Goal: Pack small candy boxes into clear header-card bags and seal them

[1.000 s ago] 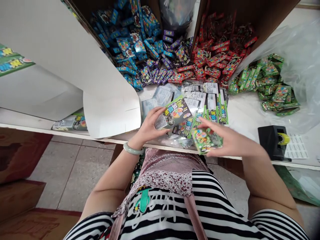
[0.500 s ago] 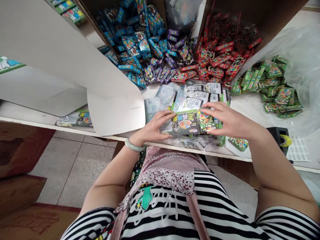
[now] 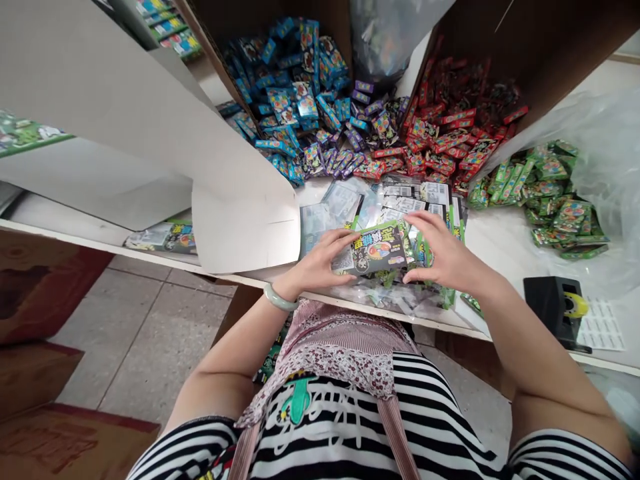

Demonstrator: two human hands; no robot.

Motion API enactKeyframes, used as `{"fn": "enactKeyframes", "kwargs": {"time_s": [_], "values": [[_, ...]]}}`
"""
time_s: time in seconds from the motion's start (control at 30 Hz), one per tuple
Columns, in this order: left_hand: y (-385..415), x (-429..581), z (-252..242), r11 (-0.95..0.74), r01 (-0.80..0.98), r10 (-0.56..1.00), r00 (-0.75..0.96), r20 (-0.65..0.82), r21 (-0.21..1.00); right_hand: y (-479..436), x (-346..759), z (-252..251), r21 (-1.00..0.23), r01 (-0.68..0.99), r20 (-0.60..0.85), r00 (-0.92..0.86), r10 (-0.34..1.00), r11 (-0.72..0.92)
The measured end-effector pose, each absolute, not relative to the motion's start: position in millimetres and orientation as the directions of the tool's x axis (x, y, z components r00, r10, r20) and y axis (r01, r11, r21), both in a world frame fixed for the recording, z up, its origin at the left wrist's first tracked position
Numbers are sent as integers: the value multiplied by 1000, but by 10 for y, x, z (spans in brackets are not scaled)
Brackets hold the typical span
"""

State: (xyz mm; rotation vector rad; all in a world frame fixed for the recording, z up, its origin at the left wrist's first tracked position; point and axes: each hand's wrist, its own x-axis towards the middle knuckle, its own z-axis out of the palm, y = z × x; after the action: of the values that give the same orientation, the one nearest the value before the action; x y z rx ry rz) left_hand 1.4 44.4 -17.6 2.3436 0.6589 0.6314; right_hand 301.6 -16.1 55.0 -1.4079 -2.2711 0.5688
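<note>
Over the front of the table, my left hand point(image 3: 327, 260) grips the left end of a flat dark candy box point(image 3: 379, 250) with colourful lettering, thumb on the near side and fingers on the far side. Around the box's right end curls my right hand point(image 3: 437, 250), its fingertips at the far corner and its thumb at the near corner. Some green printed packaging shows between that hand and the box. Clear bags with black-and-white barcode cards point(image 3: 400, 197) lie behind and beneath the box. Crumpled clear plastic point(image 3: 395, 300) lies at the table edge.
Heaps of blue packets point(image 3: 300, 100), purple packets point(image 3: 345, 160) and red packets point(image 3: 450, 143) spill from cartons at the back. Green packets point(image 3: 565, 200) lie at right by a plastic bag. A black tape dispenser point(image 3: 553, 310) stands right; a white sheet point(image 3: 250, 220) curves at left.
My right hand has closed in leftward on the box's right end. The green packet seen there before is now mostly hidden. The whole view has shifted slightly.
</note>
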Motion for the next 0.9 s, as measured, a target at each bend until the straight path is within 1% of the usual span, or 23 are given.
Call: {"fn": "enactKeyframes", "kwargs": {"time_s": [0.07,0.1,0.2,0.27,0.33,0.37,0.4,0.47,0.5,0.57,0.6,0.67,0.8,0.83,0.9], "values": [[448,-14,-214,-685,307,613,732,296,660,-208,2943,482,-564,726,203,-339,919,393],[454,-23,-235,-687,310,615,729,300,657,-227,2909,454,-572,721,216,-327,920,391],[483,-29,-296,-689,307,620,719,315,657,-149,2866,398,-630,688,202,-303,931,360],[505,-36,-322,-683,307,641,687,342,663,108,2895,365,-710,647,221,-171,960,278],[515,-51,-330,-672,316,667,652,361,670,544,2929,307,-755,632,228,-1,974,177],[513,-59,-329,-666,324,677,641,362,672,808,2928,265,-739,659,229,58,972,135],[508,-65,-326,-660,330,685,634,360,675,1082,2908,217,-694,714,190,64,980,88],[488,-69,-320,-651,337,693,628,353,680,1598,2808,112,-566,823,78,113,991,-49],[478,-68,-320,-647,340,697,627,348,683,1814,2738,61,-509,851,14,161,987,-132],[464,-68,-328,-633,351,709,620,335,690,2131,2597,-29,-438,860,-100,242,965,-261],[462,-72,-335,-623,359,718,615,326,695,2229,2545,-66,-439,848,-144,262,954,-298],[468,-93,-351,-604,370,733,606,309,706,2319,2511,-118,-481,815,-192,260,946,-322],[500,-175,-373,-592,354,741,592,315,724,2141,2745,-120,-579,754,-196,240,951,-309],[507,-194,-375,-588,350,744,588,318,729,2035,2844,-95,-622,727,-189,221,957,-290],[519,-223,-373,-579,339,751,576,322,742,1771,3044,-17,-748,630,-152,143,978,-208]]}}
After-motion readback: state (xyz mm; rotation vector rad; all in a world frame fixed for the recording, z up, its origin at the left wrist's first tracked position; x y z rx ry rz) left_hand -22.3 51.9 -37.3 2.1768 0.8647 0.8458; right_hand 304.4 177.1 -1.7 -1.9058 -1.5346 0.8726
